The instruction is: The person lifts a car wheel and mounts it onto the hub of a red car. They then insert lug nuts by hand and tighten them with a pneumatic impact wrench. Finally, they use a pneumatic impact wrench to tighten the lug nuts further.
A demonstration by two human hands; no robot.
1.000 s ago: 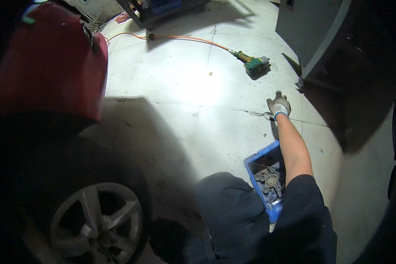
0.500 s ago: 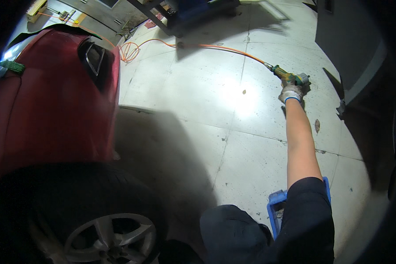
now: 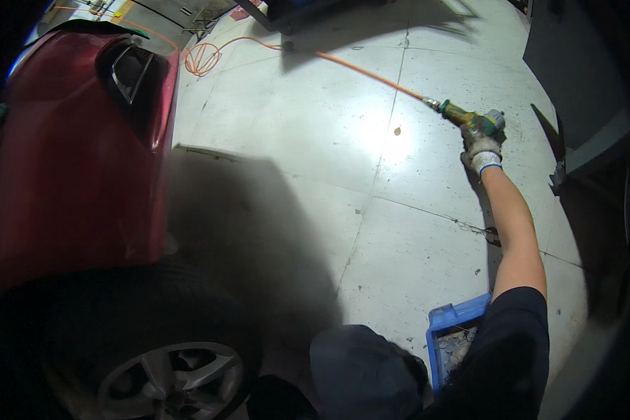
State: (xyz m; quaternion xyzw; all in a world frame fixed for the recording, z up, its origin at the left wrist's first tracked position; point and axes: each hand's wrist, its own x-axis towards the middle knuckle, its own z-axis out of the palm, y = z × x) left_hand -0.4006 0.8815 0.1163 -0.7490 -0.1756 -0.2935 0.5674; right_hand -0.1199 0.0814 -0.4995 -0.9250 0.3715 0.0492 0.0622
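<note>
In a stained, pale work glove, my right hand [image 3: 481, 145] is closed around a green-and-yellow air impact wrench [image 3: 474, 120] with a grey nose. My arm is stretched far out to the right, holding the wrench low over the pale floor. An orange air hose [image 3: 371, 74] joins the tool's end through a metal coupling [image 3: 432, 103]. My left hand does not show; the lower left is very dark. There, a wheel with a silver spoked rim [image 3: 162, 374] and black tyre [image 3: 147, 301] stands close to my knee [image 3: 367, 367].
A red car body [image 3: 77, 161] with a dark lamp recess [image 3: 129, 73] fills the left. Beside my right arm sits a blue crate [image 3: 449, 320] holding small loose pieces. A dark wheeled cart [image 3: 315, 17] stands at the back; a grey cabinet-like panel [image 3: 574, 77] is at right.
My right hand and the wrench have shifted right and slightly down in view, and the hose looks straighter. The arm's shadow shows apart from it now. More of the crate is visible.
</note>
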